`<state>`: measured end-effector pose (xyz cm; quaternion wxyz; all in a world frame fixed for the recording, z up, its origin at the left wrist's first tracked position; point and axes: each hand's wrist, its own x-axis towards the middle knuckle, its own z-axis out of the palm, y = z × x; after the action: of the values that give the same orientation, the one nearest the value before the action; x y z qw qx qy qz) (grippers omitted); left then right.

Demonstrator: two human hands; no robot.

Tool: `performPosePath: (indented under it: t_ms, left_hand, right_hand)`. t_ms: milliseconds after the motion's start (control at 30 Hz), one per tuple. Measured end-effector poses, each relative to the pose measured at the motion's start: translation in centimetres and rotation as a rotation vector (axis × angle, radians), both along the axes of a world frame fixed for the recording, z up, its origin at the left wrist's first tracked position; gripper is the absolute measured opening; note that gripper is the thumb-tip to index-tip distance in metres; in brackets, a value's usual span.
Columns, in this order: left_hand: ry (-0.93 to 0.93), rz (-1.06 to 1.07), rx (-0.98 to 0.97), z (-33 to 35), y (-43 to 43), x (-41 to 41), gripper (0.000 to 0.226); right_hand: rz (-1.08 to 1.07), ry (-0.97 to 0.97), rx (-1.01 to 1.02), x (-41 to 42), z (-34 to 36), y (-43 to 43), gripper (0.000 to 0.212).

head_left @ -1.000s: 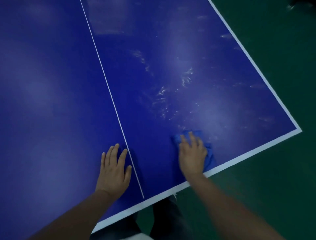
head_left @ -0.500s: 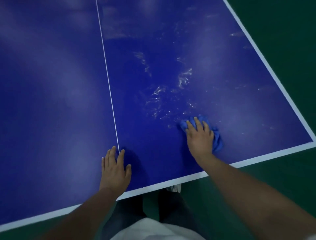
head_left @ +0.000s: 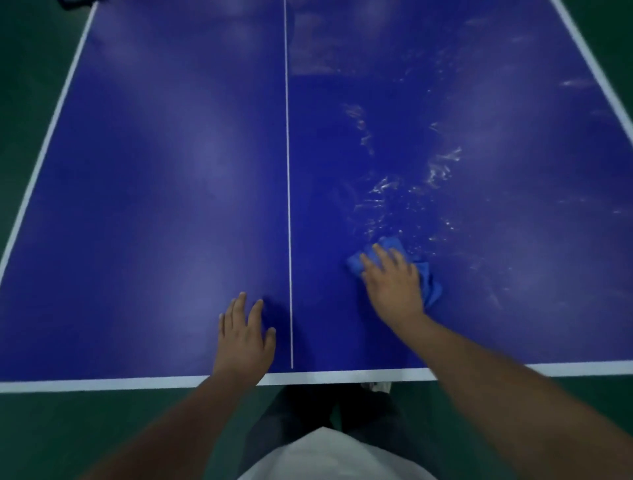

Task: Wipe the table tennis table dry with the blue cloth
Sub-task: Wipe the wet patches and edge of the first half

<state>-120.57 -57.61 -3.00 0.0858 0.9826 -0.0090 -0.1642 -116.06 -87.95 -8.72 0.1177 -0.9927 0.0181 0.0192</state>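
Nearest the camera is the hem of a white shirt (head_left: 335, 459), with dark trousers (head_left: 298, 411) below it and the tip of a pale shoe (head_left: 378, 387) showing just under the table's edge, all standing on a green floor (head_left: 68, 428). Both bare forearms reach forward over the white end line (head_left: 342, 376) of the table tennis table (head_left: 154, 205). The left hand (head_left: 245, 339) lies palm down on the blue surface close to that end line, fingers straight and slightly spread, holding nothing, just to the left of the thin white centre line (head_left: 287, 171) without touching it. The right hand (head_left: 394, 284) is further in and on the other side of the centre line, well apart from the left; it lies flat on top of the blue cloth (head_left: 431, 287), fingers extended and spread, pressing it to the table rather than curling round it. The cloth is bunched beneath the palm, with folds showing past the fingertips and out to the hand's right side. Right beyond the cloth, pale water streaks (head_left: 387, 195) and droplets glint across the right half of the table, thinning toward the far right sideline. The left half looks smooth, with soft light reflections. At the far left corner a dark object (head_left: 73, 2) sits at the frame's edge, too cut off to identify.
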Motion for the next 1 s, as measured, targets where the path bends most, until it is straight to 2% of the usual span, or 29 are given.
performPosePath:
  t_ms: [67, 133, 233, 333, 467, 533, 633, 667, 733, 800, 867, 900, 933, 1000]
  left_hand:
    - [-0.005, 0.028, -0.006, 0.0, 1.2, 0.0, 0.059]
    - [0.01, 0.05, -0.017, -0.1, 2.4, 0.1, 0.059]
    - [0.051, 0.046, -0.009, -0.8, 4.4, 0.5, 0.057]
    - [0.028, 0.062, -0.023, -1.5, 6.4, 1.5, 0.056]
    - [0.023, 0.027, -0.03, -2.1, 9.0, 3.7, 0.057]
    - [0.036, 0.008, -0.029, -2.2, 10.0, 5.0, 0.058]
    - [0.017, 0.005, -0.062, -2.3, 10.7, 6.7, 0.06]
    - [0.013, 0.0, -0.073, -2.4, 10.7, 7.1, 0.06]
    - [0.016, -0.021, -0.107, -2.6, 10.3, 7.9, 0.06]
    - [0.013, -0.035, -0.159, -2.8, 9.3, 8.5, 0.059]
    - [-0.001, -0.05, -0.219, -2.8, 8.0, 9.0, 0.059]
    - [-0.004, -0.06, -0.245, -2.7, 7.5, 9.1, 0.059]
    - [-0.003, -0.073, -0.264, -2.7, 7.0, 9.2, 0.058]
    - [-0.004, -0.098, -0.292, -2.6, 6.4, 9.6, 0.058]
  right_hand:
    - [-0.172, 0.032, 0.046, 1.2, 0.4, 0.0, 0.041]
    - [-0.205, -0.034, 0.031, 0.5, 0.4, 2.5, 0.04]
    - [0.052, -0.094, 0.049, -3.3, -0.4, 10.4, 0.046]
    - [0.298, -0.019, 0.103, -6.3, -1.4, 17.7, 0.043]
    - [0.452, -0.032, 0.069, -2.6, -1.5, 18.8, 0.04]
    - [0.331, -0.012, 0.014, 0.5, -1.3, 15.7, 0.041]
    - [-0.043, 0.13, -0.009, 4.5, 0.4, 10.4, 0.044]
    - [-0.061, 0.208, 0.005, 4.9, 0.7, 9.2, 0.047]
    - [0.042, 0.29, 0.056, 4.2, 1.9, 8.5, 0.059]
    - [0.012, 0.204, 0.105, 2.0, 3.2, 8.8, 0.069]
    - [-0.266, 0.117, 0.133, -0.6, 3.8, 9.0, 0.06]
    - [-0.396, 0.164, 0.143, -1.7, 4.2, 9.0, 0.062]
    - [-0.446, 0.241, 0.153, -2.6, 4.2, 9.1, 0.062]
    - [-0.377, 0.322, 0.212, -3.4, 4.2, 9.5, 0.04]
